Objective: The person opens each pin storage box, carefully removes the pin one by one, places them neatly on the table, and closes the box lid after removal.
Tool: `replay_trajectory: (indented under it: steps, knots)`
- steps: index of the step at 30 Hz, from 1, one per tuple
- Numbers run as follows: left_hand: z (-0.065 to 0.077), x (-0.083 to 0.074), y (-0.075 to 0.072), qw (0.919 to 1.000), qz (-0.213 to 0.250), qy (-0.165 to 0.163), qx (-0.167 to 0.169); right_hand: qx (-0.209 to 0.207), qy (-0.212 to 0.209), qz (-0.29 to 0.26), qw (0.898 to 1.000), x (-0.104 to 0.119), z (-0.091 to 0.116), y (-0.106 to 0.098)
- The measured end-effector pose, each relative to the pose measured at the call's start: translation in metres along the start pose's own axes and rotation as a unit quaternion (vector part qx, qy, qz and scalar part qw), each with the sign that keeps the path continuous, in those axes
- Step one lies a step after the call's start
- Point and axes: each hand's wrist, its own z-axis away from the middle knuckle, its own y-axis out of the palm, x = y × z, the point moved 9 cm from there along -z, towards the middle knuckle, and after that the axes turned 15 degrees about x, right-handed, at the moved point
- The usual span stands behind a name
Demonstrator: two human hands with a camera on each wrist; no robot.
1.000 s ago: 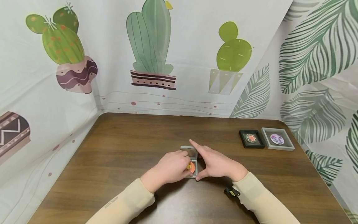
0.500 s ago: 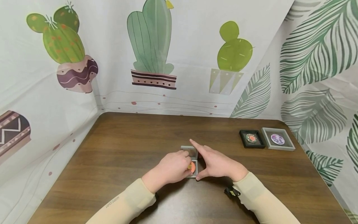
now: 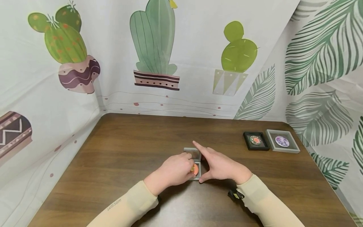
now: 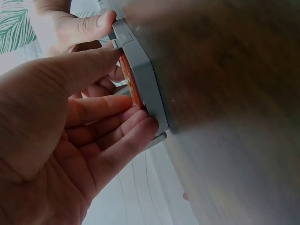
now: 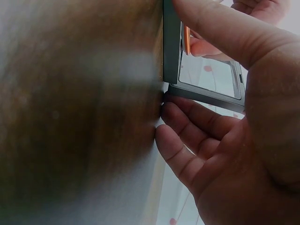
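Observation:
A small grey hinged display case (image 3: 199, 174) rests on the table with its clear-windowed lid (image 5: 206, 97) raised at the back. Inside the base lies a round orange badge (image 3: 196, 169) with a yellow design, partly covered by fingers. My left hand (image 3: 176, 169) pinches this badge by its edge; in the left wrist view its thumb and fingertips meet the rim against the grey frame (image 4: 149, 82). Around the case's right side, my right hand (image 3: 222, 164) holds it, thumb at the front and fingers behind the hinge. The hands hide much of the case.
At the back right of the brown wooden table (image 3: 136, 135) lie a black display case (image 3: 246, 145) with a red-and-green badge and a larger grey display case (image 3: 295, 147) with a purple badge. A cactus-print cloth (image 3: 195, 41) hangs behind the table.
Both hands stay nearly still at the case. The left fingers shift slightly on the orange badge. The whole view drifts a little as the head moves.

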Motion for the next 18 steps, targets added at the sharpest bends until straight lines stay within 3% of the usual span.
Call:
replay_trajectory:
  steps: [18]
  knots:
    - [-0.001,0.0004,0.0003,1.0,-0.002,0.004,0.001,0.002,0.008,0.003,1.0,-0.0019,-0.0006,0.0009]
